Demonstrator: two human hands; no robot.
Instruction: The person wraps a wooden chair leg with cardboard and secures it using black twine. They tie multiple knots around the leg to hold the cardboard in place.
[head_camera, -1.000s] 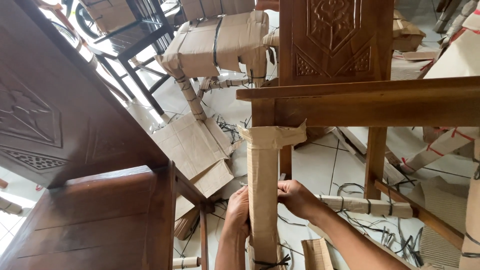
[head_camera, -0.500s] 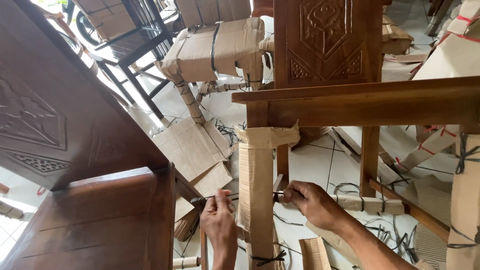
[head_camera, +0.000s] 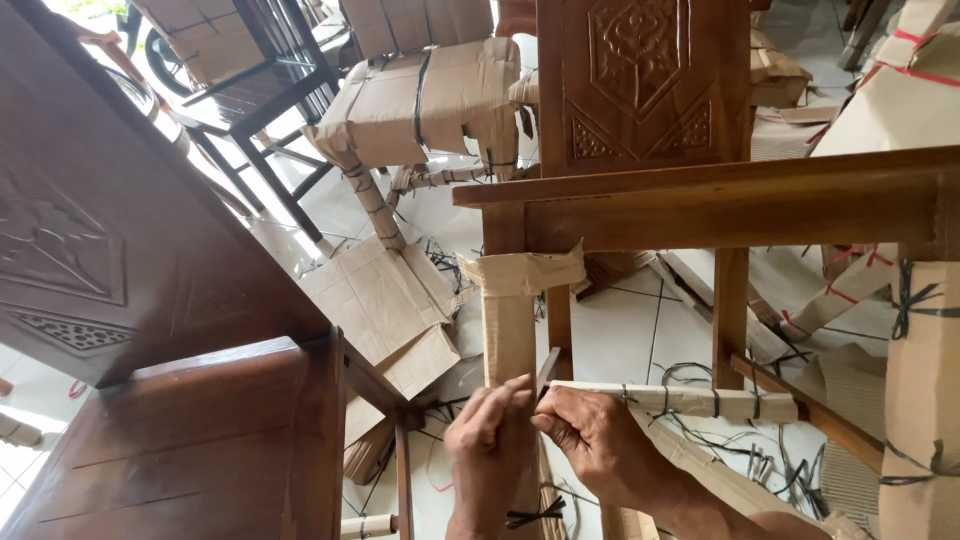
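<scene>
Two bare forearms, left hand (head_camera: 488, 450) and right hand (head_camera: 598, 447) — no sleeves, gloves, rings.

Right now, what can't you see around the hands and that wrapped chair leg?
- Head view: the left hand and right hand cover what the fingers pinch against the cardboard-wrapped leg.
- The leg's foot is cut off by the bottom edge.
- The black strap is too small to tell whether it is knotted.

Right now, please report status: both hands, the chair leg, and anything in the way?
Left hand and right hand pinching at wrapped leg. Cardboard on, black tie low down. Wrapped rung beside right hand.
</scene>
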